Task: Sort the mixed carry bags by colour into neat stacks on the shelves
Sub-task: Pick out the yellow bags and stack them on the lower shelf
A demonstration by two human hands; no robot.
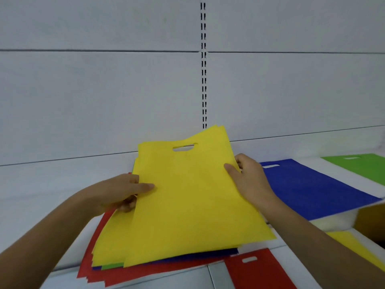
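We saw both hands holding the top yellow bag (pixel 193 197), which was tilted up off a mixed pile (pixel 108 272) on the white shelf (pixel 41 205). The left hand (pixel 123 192) gripped the bag's left edge, thumb laid across the front and fingers curled behind, and the right hand (pixel 248 176) pinched the right edge near the top, thumb on the front and fingers behind. The bag's cut-out handle (pixel 184 147) pointed away from us, towards the pale back panel (pixel 104 90) and its slotted upright (pixel 203 63). Under the lifted bag we could make out more yellow bags, then thin edges of green and blue, and red bags fanned out at the bottom, so the held bag hid most of the pile. To the right, well apart from the pile, a blue bag (pixel 312 188) lay flat on a higher shelf, with the right wrist crossing its near corner, and a green bag (pixel 362 167) lay beyond it. A red bag (pixel 258 270) lay near the front edge just right of the pile, and another yellow bag (pixel 358 247) showed past the right forearm on a lower level.
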